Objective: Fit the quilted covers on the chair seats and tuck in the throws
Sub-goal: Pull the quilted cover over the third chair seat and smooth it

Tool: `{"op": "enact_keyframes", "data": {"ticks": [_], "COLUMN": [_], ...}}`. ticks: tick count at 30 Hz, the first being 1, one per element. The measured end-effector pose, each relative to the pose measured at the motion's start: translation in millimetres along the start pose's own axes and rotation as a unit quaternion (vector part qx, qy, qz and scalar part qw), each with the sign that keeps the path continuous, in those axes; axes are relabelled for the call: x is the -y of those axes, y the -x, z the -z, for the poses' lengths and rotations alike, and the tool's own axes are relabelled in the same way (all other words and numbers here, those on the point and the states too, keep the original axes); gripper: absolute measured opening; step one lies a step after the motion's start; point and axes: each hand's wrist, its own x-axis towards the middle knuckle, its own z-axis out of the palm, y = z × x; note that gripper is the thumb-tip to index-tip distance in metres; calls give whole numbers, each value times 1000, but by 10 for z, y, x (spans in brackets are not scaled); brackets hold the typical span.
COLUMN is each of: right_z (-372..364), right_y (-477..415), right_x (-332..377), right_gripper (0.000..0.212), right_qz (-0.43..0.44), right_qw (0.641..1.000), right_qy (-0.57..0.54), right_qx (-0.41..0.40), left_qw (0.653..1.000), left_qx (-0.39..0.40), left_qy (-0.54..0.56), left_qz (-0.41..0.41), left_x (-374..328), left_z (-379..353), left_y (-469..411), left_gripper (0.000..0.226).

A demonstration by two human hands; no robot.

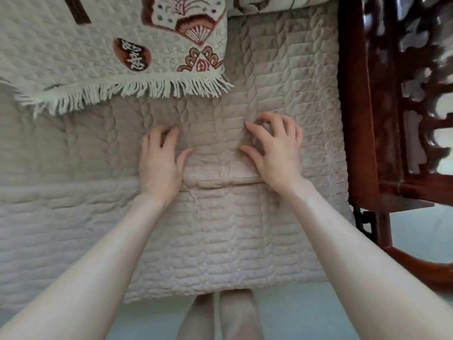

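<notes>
The fringed throw (73, 42) is running off the top and left edges, the lettering on its oval patch (133, 54) blurring past reading. The carved chair frame (367, 114) is smearing at the right edge; the quilted cover (220, 229) is hiding the seat.

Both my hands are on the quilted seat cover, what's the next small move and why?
Probably sweep both hands outward, flat, toward the sides. The quilted cover bulges in a soft ridge between the left hand and the right hand, whose fingers are arched on the fabric. A crease also runs across near the seat's front edge. Smoothing outward should likely flatten it.
</notes>
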Motion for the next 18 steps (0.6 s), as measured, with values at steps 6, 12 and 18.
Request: {"op": "enact_keyframes", "data": {"ticks": [6,12,18], "right_z": [-132,-27,-17], "right_y": [-146,-211,-248], "right_x": [34,123,142], "right_gripper": [10,10,24], "right_qz": [18,19,-12], "right_qw": [998,997,998], "right_qy": [4,-36,-43], "right_qx": [-54,-71,-40], "left_qw": [999,998,994], "left_qx": [-38,-44,-66], "left_qy": [8,-32,-69], "left_qz": [-27,-23,48], "left_x": [15,-37,70], "left_z": [-110,35,57], "left_y": [-192,-350,-265], "left_gripper": [25,30,46]}}
